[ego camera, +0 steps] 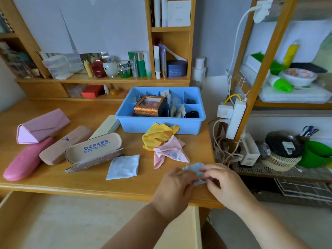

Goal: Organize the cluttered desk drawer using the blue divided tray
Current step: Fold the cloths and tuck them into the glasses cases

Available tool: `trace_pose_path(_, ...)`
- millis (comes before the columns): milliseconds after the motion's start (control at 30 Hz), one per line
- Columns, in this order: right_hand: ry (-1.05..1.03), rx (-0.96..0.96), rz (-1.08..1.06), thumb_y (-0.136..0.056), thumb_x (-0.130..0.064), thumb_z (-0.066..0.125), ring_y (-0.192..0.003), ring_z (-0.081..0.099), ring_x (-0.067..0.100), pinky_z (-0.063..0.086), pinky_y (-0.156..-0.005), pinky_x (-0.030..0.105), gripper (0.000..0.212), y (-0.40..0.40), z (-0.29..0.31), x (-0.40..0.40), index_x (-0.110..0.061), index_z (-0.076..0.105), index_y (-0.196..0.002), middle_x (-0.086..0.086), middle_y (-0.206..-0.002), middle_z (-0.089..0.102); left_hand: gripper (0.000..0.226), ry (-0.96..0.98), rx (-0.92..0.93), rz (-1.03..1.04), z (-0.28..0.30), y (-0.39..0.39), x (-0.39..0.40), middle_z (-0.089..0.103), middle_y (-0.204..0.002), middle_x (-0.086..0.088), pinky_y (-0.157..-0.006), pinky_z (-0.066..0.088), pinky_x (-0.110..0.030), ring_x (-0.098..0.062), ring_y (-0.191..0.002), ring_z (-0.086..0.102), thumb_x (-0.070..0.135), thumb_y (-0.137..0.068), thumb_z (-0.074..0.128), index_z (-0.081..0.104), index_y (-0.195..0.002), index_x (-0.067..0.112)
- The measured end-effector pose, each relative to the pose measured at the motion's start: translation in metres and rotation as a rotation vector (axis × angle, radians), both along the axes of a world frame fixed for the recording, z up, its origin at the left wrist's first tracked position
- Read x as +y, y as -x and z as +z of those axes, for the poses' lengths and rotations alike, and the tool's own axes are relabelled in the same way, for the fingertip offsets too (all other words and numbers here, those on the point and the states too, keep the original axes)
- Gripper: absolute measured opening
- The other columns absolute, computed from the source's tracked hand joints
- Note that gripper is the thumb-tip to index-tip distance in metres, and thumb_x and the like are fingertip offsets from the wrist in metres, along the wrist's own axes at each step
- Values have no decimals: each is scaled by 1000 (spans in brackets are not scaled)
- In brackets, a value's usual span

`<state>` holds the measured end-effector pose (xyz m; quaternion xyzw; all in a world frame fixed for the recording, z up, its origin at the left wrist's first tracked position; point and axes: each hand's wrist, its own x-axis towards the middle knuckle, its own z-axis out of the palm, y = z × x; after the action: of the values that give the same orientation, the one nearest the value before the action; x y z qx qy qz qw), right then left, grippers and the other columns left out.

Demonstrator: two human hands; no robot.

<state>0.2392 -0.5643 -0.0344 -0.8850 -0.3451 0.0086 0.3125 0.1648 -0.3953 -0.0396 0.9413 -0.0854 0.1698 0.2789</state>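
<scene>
The blue divided tray point(158, 125) stands at the back right of the desk, with a brown gift box point(150, 106), folded cloths and dark small items in its compartments. Near the desk's front right edge, my left hand point(175, 187) and my right hand point(224, 182) both pinch a small light-blue cloth point(195, 168) between them. A yellow cloth point(156, 134) and a pink cloth point(169, 150) lie crumpled in front of the tray. A folded light-blue cloth point(124, 167) lies flat to the left. The open drawer point(71, 221) below the desk shows a bare bottom.
Several glasses cases lie on the left of the desk: a pink triangular one point(41, 125), a pink oval one point(25, 160), a tan one point(64, 144), an open one point(93, 150) and a cream one point(107, 125). Bottles line the back shelf. A power strip point(235, 117) with cables hangs right.
</scene>
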Motion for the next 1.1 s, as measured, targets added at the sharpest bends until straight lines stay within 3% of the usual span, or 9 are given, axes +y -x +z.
trace_pose_path(100, 26, -33, -16, -82, -5, 65, -116, 48, 7, 35, -105, 31, 17, 2, 3, 5, -18, 75, -86, -8, -113, 66, 22, -57, -45, 2, 6, 6, 5, 71, -105, 5, -82, 48, -35, -19, -91, 61, 13, -81, 56, 72, -95, 19)
trace_pose_path(233, -126, -57, -7, -83, -9, 66, -103, 51, 3, 36, -88, 16, 15, 8, 17, 29, -18, 74, -92, -13, -101, 64, 11, 33, -208, 259, 20, -1, 32, 68, -90, -1, -73, 47, -29, -17, -84, 59, 9, -80, 62, 69, -87, 13)
trace_pose_path(367, -142, 16, -29, -87, -17, 63, -99, 57, 6, 44, -80, 14, 12, 8, 22, 57, -21, 71, -94, -9, -101, 67, 32, -11, -8, 435, 27, -23, 62, 57, -116, -7, -86, 44, -36, -27, -103, 54, 15, -85, 65, 59, -116, 10)
trace_pose_path(433, -125, 32, -78, -88, -20, 62, -96, 58, 6, 47, -75, 17, 13, 4, 24, 67, -24, 71, -97, -10, -101, 66, 28, -69, 93, 473, 29, -34, 69, 55, -121, -6, -84, 45, -35, -26, -104, 55, 20, -89, 60, 61, -116, 11)
trace_pose_path(567, -226, 88, -142, -86, -20, 64, -80, 58, -1, 41, -62, 11, 20, -4, 34, 83, -31, 68, -102, -17, -92, 62, 15, 69, 51, 471, 43, -39, 78, 66, -98, -3, -67, 43, -28, -18, -78, 58, 17, -92, 52, 65, -97, 12)
trace_pose_path(667, -306, 138, -135, -86, -35, 66, -86, 58, 1, 44, -67, 12, 31, -2, 53, 101, -35, 61, -116, -18, -99, 62, 10, 169, -26, 380, 63, -26, 79, 65, -73, 11, -57, 45, -17, -8, -65, 62, 15, -89, 55, 65, -88, 18)
trace_pose_path(800, -246, 73, -160, -87, -32, 62, -77, 61, 13, 52, -68, 33, 10, 9, 81, 124, -31, 67, -95, -10, -83, 68, 9, 217, -51, 330, 92, -5, 81, 62, -59, 12, -46, 38, -13, -2, -52, 56, 18, -82, 61, 64, -79, 25)
trace_pose_path(967, -225, 50, -96, -82, -35, 62, -47, 51, 0, 32, -44, 13, 19, 24, 107, 120, -26, 58, -66, -15, -48, 56, 14, 416, -120, 413, 129, 20, 92, 63, -58, 4, -48, 46, -29, -11, -49, 58, 12, -79, 58, 58, -71, 23)
trace_pose_path(1100, -296, 224, 3, -75, -29, 75, -50, 43, 7, 35, -49, 25, 24, 26, 121, 104, -15, 57, -67, -4, -55, 50, 12, 661, -87, 418, 148, 44, 108, 68, -64, -3, -43, 47, -28, -16, -47, 59, 8, -78, 56, 63, -71, 16)
